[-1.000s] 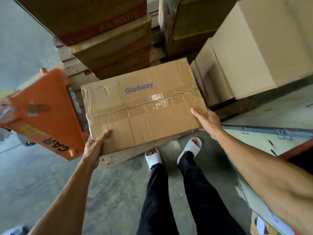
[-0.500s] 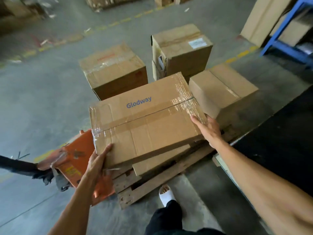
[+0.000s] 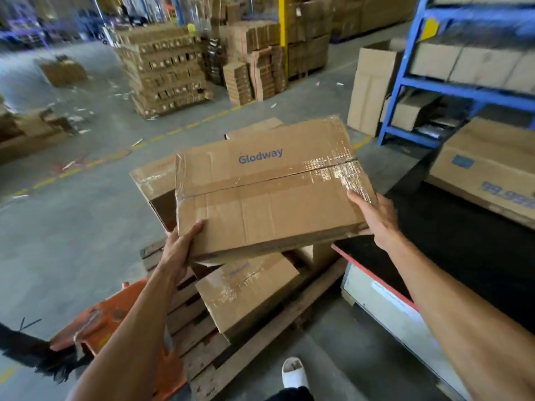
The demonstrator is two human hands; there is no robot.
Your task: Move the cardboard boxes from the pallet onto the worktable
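Nearest the camera, one white slipper (image 3: 294, 371) is seen on the grey concrete floor, right by the weathered wooden pallet (image 3: 254, 340). An orange pallet jack (image 3: 115, 322) is tucked in at the pallet's left end. A flat taped cardboard box (image 3: 246, 290) is left lying on the pallet slats.

Above that, the big tape-sealed brown cardboard box printed "Glodway" (image 3: 269, 192) is held up in the air, clear of the pallet and tilted a bit. Its near-left corner is gripped by the left hand (image 3: 181, 250), thumb up on the top face, fingers hidden underneath. The right edge is clamped by the right hand (image 3: 376, 218), thumb laid on top, fingers curled under the side.

Off to the right, the dark-topped worktable with a red edge (image 3: 451, 247) is seen, and a large printed carton (image 3: 489, 169) is already sat at its far side. More brown boxes (image 3: 153, 183) are partly hidden behind the held one.

Further back, a blue metal rack (image 3: 405, 82) and stacked cartons (image 3: 165, 70) are visible, pretty blurry tbh.
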